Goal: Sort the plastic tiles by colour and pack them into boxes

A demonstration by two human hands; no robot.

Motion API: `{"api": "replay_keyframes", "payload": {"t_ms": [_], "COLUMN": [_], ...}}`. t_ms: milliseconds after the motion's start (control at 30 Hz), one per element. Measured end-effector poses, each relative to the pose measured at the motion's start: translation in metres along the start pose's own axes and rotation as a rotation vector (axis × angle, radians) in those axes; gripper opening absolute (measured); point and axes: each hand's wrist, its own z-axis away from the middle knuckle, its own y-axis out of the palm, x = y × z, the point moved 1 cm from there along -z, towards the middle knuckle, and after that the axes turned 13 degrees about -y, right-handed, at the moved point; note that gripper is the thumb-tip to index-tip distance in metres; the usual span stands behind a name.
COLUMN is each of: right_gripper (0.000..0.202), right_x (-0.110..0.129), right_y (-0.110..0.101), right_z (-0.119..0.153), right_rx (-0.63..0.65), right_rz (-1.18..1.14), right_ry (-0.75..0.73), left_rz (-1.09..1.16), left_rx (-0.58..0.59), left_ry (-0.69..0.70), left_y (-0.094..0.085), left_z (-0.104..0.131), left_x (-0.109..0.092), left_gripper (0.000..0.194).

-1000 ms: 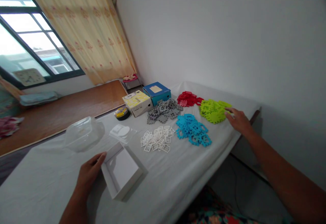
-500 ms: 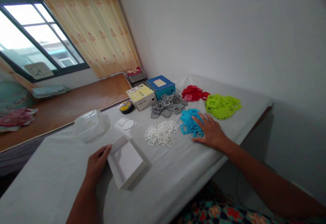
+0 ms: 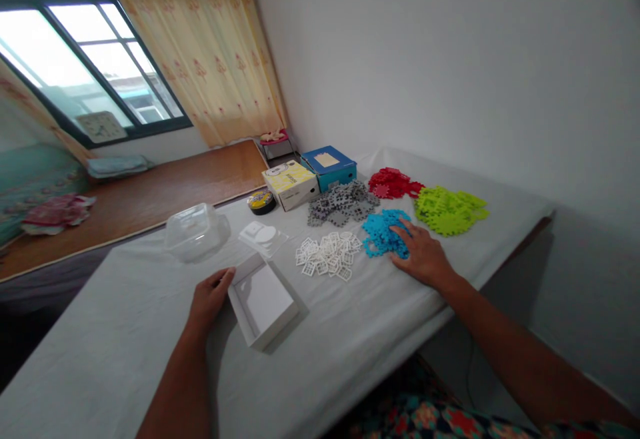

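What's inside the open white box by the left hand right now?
The white box shows only its bare white floor and inner walls; no pieces lie in it. The left hand touches its near-left rim. The strip of floor just behind the near wall is hidden from this angle.

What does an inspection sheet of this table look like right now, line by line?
Surface: table under a white cloth.
Job's things: open white box; blue pieces; white pieces.
Clutter: grey, red and green pieces; yellow box; blue box; clear container; tape roll.
Hands: left hand touches the box's edge; right hand lies flat on the blue pieces.
Cables: nothing seen.
Surroundings: window, curtain, white wall.
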Motion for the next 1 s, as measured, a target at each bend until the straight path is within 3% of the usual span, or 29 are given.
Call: {"api": "replay_keyframes", "payload": {"t_ms": [400, 600, 1000], "right_gripper": [0.041, 0.037, 0.033], "right_x": [-0.021, -0.025, -0.031], "right_y": [0.002, 0.004, -0.006], "right_z": [-0.001, -0.001, -0.011], "right_rx": [-0.050, -0.130, -0.261], "right_rz": [-0.082, -0.150, -0.285], "right_ry": [0.011, 0.010, 0.048], "left_rz": [-0.047, -0.027, 0.021], "left_rx": [0.022, 0.037, 0.006], "left_ry": [0.036, 0.042, -0.001], "left_y": [0.001, 0.000, 0.006], "left_z": [-0.005, 0.000, -0.008], "left_x": [0.007, 0.001, 0.009], "left_gripper": [0.053, 0.053, 0.052]}}
